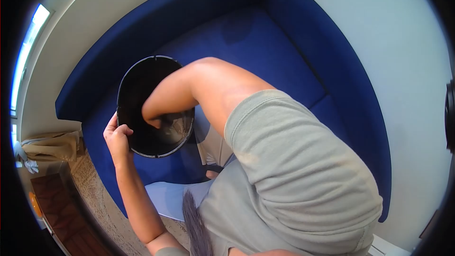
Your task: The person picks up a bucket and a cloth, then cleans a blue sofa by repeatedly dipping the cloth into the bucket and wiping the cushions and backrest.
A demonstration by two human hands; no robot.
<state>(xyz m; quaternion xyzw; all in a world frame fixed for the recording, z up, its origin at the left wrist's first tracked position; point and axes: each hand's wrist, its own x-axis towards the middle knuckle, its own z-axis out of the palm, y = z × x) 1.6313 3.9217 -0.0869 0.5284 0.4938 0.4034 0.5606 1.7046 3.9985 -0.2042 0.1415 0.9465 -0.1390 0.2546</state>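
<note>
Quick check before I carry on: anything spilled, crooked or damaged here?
No spill or damage stands out. The one oddity is a pale, streaky patch inside the dark bin; I can't tell whether it's residue or glare.

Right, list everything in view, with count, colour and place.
Round open bin: one, black, left of centre
Pale patch: one, whitish, inside bin, unclear
Curved fabric sofa: one, blue, behind and beneath bin
Wall: pale, around sofa
Bright panes: at least two, white, upper left
Draped cloth: one, tan, left
Wood-like surface: one, reddish brown, lower left
Small object: one, orange, lower left
Patterned rug: one, beige, lower left
Dark object: one, black, right edge
Person's shirt: one, grey-green
Left hand: one, on bin rim
Right hand: one, inside bin, partly hidden
</note>
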